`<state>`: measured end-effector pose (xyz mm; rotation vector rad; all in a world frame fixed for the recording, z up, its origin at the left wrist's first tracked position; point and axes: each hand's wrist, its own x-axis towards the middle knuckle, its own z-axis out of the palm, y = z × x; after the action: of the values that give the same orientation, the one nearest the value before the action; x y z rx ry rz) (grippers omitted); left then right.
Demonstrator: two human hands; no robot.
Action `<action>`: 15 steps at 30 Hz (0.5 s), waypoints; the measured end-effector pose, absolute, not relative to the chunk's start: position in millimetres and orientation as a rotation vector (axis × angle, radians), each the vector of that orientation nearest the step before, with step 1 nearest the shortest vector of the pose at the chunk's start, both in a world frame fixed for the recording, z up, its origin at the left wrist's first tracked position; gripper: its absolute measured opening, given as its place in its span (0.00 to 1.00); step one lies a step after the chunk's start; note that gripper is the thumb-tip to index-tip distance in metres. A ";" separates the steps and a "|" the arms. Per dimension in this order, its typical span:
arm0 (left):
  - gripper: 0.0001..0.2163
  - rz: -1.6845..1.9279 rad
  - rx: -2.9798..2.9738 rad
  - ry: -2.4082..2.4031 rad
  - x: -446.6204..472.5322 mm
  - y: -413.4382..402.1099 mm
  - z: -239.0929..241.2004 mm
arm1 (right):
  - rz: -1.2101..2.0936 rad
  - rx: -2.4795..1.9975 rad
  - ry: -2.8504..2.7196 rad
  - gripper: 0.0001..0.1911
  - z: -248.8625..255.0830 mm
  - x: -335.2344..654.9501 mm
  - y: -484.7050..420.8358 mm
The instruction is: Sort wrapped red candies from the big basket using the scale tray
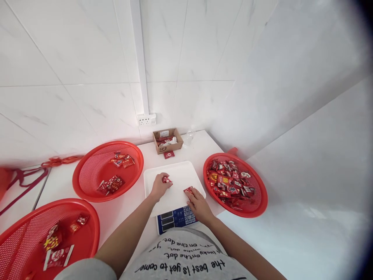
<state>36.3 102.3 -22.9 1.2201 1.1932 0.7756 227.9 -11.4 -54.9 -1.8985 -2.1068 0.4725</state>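
Over the white weighing tray (177,169) of a scale, my left hand (159,187) is closed on a small red candy packet (166,179), pinched between thumb and fingers. Another red candy packet (188,190) is in my right hand (199,204), near the tray's right side, with the fingers partly covering it. The scale's blue keypad panel (178,218) shows between my forearms, in front of the tray. Just right of the tray stands a red basket (264,200) heaped with red candy packets (230,181).
Two more red baskets, one farther back (140,159) and one nearer (94,221), stand at left with several packets in each. Behind the tray sits a cardboard box (169,147), a red packet (169,154) before it and clear plastic (189,138) beside it. A socket (146,119) is on the wall.
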 end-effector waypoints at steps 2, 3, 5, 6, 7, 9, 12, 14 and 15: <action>0.14 0.785 0.972 1.129 27.9 96.1 -21.3 | 0.453 -1.837 -2.050 0.22 -55.9 227.6 -13.5; 0.14 0.786 0.854 1.086 23.5 92.6 -20.4 | 0.442 -1.809 -2.015 0.21 -56.5 227.3 -14.3; 0.14 0.793 0.638 0.997 15.3 85.6 -18.7 | 0.432 -1.767 -1.939 0.19 -57.7 226.4 -14.7; 0.14 0.799 0.540 0.955 11.8 82.3 -18.0 | 0.441 -1.752 -1.899 0.19 -57.8 225.6 -14.2; 0.13 0.804 0.449 0.915 8.9 79.5 -17.4 | 0.463 -1.739 -1.854 0.19 -57.2 224.3 -13.2; 0.11 0.814 0.289 0.840 5.0 75.1 -16.7 | 0.549 -1.720 -1.746 0.19 -52.2 219.7 -10.2; 0.09 0.821 0.109 0.744 3.9 71.3 -15.8 | 0.750 -1.683 -1.520 0.18 -30.9 206.0 -5.1; 0.07 0.818 0.025 0.693 6.9 69.4 -14.1 | 0.836 -1.616 -1.401 0.18 -9.6 193.2 -2.6; 0.06 0.811 -0.008 0.670 9.7 68.1 -12.6 | 0.825 -1.567 -1.390 0.19 1.1 186.4 -1.8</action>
<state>9.7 68.1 -12.6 -0.0078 0.6703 0.8110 186.4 -1.8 1.1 -1.5672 -1.3901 0.8246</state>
